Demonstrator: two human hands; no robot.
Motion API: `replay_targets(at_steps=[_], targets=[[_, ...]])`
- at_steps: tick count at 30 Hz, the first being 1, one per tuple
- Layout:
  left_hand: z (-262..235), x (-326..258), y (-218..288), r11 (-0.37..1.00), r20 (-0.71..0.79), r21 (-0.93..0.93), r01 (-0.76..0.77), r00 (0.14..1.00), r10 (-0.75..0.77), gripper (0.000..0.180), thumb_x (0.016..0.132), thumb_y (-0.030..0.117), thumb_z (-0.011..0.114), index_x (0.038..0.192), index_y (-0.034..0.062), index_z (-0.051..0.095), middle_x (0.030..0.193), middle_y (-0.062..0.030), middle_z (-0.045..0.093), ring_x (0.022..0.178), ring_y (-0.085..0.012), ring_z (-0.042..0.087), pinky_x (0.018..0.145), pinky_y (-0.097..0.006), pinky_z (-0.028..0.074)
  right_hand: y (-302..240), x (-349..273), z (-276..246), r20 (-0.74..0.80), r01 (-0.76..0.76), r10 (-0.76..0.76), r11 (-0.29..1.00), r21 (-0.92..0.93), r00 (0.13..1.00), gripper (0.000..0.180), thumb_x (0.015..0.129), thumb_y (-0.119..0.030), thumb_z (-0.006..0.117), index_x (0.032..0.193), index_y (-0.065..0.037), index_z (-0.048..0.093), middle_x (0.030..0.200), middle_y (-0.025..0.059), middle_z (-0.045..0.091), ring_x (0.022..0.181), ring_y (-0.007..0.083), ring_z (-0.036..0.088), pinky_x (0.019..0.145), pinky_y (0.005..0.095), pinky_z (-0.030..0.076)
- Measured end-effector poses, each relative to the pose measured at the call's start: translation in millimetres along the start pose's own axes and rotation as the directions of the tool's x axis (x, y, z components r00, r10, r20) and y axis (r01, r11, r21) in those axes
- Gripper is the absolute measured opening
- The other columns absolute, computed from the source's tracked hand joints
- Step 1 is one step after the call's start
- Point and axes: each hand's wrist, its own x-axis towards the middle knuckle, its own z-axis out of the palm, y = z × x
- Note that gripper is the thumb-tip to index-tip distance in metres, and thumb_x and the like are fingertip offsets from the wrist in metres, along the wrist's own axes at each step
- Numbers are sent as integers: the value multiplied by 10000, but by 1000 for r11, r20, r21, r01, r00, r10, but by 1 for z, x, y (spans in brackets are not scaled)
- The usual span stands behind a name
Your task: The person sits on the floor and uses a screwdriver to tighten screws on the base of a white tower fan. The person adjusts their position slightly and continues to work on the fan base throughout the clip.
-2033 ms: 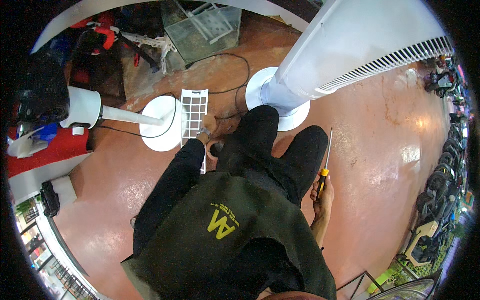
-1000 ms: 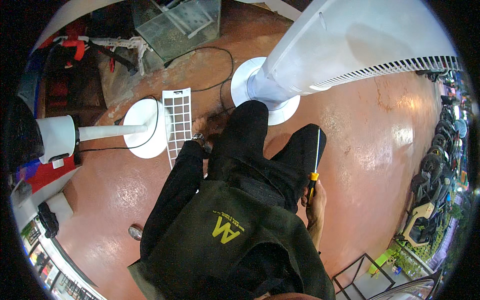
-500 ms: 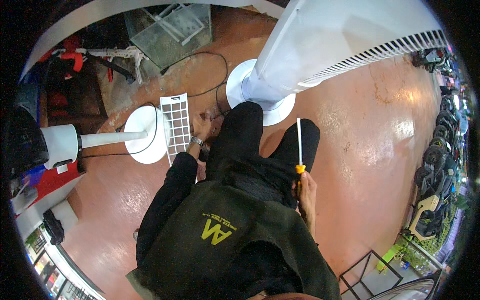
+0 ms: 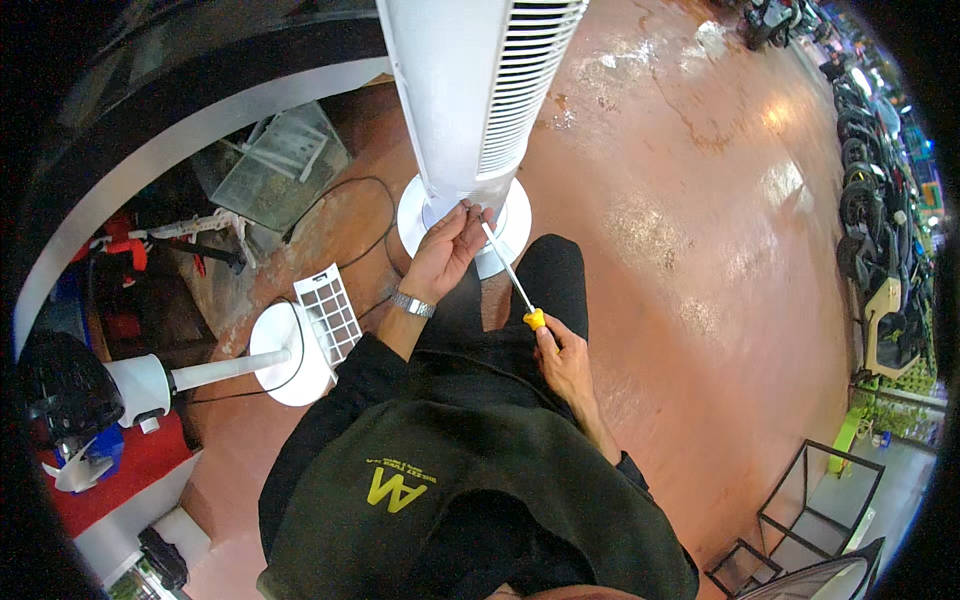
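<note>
Two hands; how are they placed?

The left hand [image 4: 447,260] is held before the foot of the tower fan [image 4: 450,95], fingertips gathered; whether anything is pinched cannot be told. The screwdriver [image 4: 521,289], tip beside them, is gripped by the right hand [image 4: 566,364].

Step in hand?

Tip positioning, it is judged; steady alignment is called for.

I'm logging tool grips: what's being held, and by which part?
The right hand holds a screwdriver by its handle; whether the left hand holds anything can't be told.
</note>
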Motion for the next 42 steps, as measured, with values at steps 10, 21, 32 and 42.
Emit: replay_targets(at_steps=[10,21,32,42], targets=[[14,17,-31,991,-33,97,88,996,-85,188,977,121,428,1049,-28,516,1059,-138,581,1109,-268,561,1022,-419,451,22,-1,-10,-85,-3,3,1000,-1,996,334,923,-298,511,1139,-63,610,748,218,641,695,356,654,620,399,485],[6,30,-46,992,-20,71,100,995,-99,210,972,165,453,1095,2,501,1114,-138,546,1123,-266,540,1001,-464,458,24,1,-18,-213,34,-76,980,-195,974,342,908,-330,513,1128,-93,625,824,239,644,754,401,637,668,453,495],[-9,42,-51,983,-38,129,128,992,-124,196,970,145,456,1080,-14,493,1076,-155,559,1089,-275,556,981,-424,480,33,10,-23,200,-299,245,899,320,949,310,922,-256,509,1167,-81,583,705,105,603,596,206,602,529,327,483],[-3,112,-76,993,-177,-113,40,982,-60,152,941,99,508,1047,0,553,993,-110,609,980,-220,603,926,-408,511,22,43,-10,-250,67,-59,997,26,967,325,869,-195,575,1146,-26,560,1002,233,622,974,385,597,822,409,463]])
